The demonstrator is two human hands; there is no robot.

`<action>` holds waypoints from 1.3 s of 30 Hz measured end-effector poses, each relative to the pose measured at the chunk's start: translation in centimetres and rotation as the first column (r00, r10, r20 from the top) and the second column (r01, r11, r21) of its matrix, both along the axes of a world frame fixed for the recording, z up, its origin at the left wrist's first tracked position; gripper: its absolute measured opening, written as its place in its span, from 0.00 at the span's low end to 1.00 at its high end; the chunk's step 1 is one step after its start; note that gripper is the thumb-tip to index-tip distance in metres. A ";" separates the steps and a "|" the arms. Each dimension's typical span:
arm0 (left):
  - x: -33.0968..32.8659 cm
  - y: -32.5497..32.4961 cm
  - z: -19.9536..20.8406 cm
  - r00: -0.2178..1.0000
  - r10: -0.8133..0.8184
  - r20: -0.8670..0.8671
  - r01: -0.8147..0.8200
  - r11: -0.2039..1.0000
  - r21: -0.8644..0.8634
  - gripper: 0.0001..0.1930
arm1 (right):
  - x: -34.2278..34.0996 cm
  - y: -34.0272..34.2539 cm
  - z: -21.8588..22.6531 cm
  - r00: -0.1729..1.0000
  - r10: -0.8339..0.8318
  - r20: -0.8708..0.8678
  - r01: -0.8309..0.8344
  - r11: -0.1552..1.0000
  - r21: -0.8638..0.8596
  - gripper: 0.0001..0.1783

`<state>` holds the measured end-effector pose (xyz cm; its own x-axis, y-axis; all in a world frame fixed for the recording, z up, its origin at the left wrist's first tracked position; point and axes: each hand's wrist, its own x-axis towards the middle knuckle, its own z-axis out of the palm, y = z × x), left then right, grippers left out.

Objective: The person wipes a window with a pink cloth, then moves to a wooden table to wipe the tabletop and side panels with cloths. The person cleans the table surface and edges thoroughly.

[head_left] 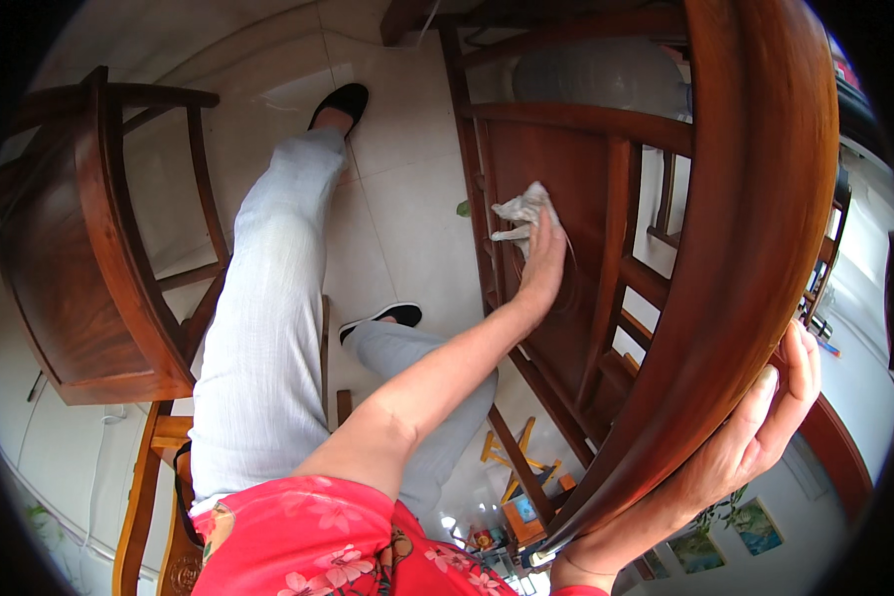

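Cloth (528,206), off-white, crumpled, under fingers (546,234), reddish-brown panel (588,189)

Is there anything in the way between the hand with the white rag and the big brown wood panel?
No, nothing I can see. The left hand has the white cloth seemingly against the wooden panel. The wooden bar stands to their right, not between them.
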<state>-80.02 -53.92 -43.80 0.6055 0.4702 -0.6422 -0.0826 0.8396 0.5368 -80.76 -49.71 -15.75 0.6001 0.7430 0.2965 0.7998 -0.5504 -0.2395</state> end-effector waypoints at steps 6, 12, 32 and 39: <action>1.8 -2.3 -10.5 0.999 0.019 -0.037 -0.033 0.900 -0.435 0.43 | -0.4 0.4 0.1 0.999 0.031 0.024 -0.030 0.999 -0.017 0.20; -0.6 -4.7 -3.5 0.996 0.075 0.056 -0.017 0.732 -0.681 0.45 | 0.3 0.0 -0.2 1.000 0.020 -0.022 -0.020 1.000 0.002 0.20; 4.6 8.5 -11.1 0.965 0.187 -0.182 -0.158 0.973 0.166 0.35 | 0.0 0.6 -0.3 0.999 0.043 0.012 -0.041 0.996 -0.081 0.20; 4.7 9.8 -17.9 0.970 0.082 -0.229 -0.099 0.993 -0.062 0.36 | -0.1 0.3 -1.3 0.989 -0.062 -0.136 0.077 0.992 0.101 0.15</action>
<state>-75.32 -44.10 -61.66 0.3979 0.4636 -0.7916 -0.0440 0.8715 0.4884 -80.87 -49.40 -17.05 0.6883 0.6667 0.2859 0.7179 -0.5694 -0.4005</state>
